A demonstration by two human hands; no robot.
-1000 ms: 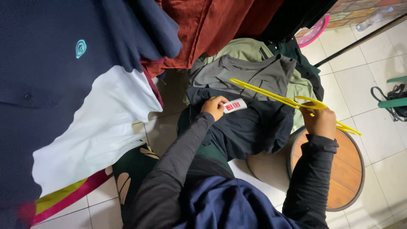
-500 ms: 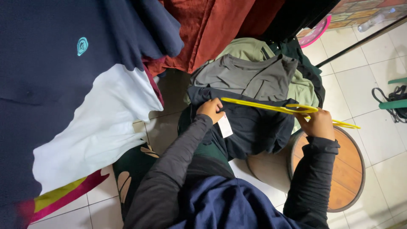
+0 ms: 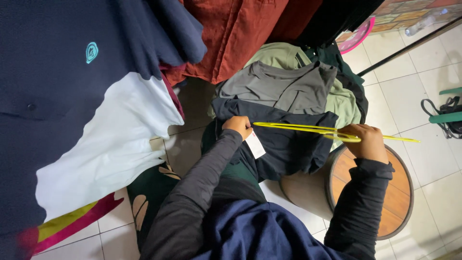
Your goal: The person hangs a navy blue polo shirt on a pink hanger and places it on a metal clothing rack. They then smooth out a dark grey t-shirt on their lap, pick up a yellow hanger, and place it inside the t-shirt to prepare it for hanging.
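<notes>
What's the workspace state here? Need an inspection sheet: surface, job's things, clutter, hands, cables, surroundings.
Surface: pale tiled floor; round wooden stool under the right forearm.
Job's things: yellow hanger above a dark navy garment; white tag hangs by the left hand.
Clutter: grey garment and olive garment piled behind.
Hands: left hand grips the navy garment's edge; right hand closed on the hanger.
Cables: nothing seen.
Surroundings: hanging navy shirt, rust-red garment, pink rim, black bag at right.
</notes>
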